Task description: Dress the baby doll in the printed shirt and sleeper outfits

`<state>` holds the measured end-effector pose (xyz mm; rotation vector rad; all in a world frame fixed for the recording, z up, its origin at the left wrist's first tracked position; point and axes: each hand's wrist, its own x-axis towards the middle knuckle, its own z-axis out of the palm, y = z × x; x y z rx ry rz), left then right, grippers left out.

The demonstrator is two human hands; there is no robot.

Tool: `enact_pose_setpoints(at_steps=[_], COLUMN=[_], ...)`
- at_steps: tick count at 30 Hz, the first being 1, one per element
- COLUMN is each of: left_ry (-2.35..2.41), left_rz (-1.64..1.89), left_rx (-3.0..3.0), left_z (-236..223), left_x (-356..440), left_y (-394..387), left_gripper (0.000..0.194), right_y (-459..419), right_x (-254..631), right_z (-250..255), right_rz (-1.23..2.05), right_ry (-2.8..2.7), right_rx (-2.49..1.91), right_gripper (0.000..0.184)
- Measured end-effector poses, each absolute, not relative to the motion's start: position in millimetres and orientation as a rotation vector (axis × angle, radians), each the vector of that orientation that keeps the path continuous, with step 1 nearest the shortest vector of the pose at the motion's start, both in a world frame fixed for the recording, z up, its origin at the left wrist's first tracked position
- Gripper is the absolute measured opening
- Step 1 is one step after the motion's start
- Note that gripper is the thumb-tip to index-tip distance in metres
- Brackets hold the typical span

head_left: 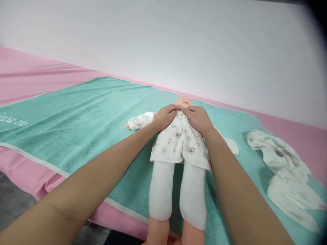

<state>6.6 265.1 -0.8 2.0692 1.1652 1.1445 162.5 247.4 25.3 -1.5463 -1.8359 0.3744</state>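
A baby doll [163, 190] lies on its back on a teal blanket [102, 112], head away from me and legs towards me. It wears a white printed baby jacket [171, 143] that splits open below the chest. At the neckline, my left hand [166, 117] pinches the left side of the jacket. Close beside it, my right hand [198, 119] pinches the right side of the neckline. The doll's left-side arm is stretched out in its sleeve; a flat sleeve end [231, 145] shows beyond my right wrist.
Crumpled white printed baby clothes [286, 173] lie on the blanket at the right. A pink sheet [38, 75] lies beneath the blanket, and a pale wall [163, 44] rises behind. The grey floor [15, 200] shows past the near edge at lower left.
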Motion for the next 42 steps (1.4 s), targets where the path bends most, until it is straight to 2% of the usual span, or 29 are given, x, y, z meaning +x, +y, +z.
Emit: enact_pose_setpoints(at_steps=[42], left_ry=[1.195], left_rz=[1.166], left_rx=[2.074], left_z=[-5.2], left_x=[7.9], left_y=[267.8], left_gripper=[0.037], right_y=[248.6], right_x=[163.4], right_z=[21.5], right_rz=[0.387], right_ry=[-1.774], right_rx=[-1.485], right_gripper=[0.035])
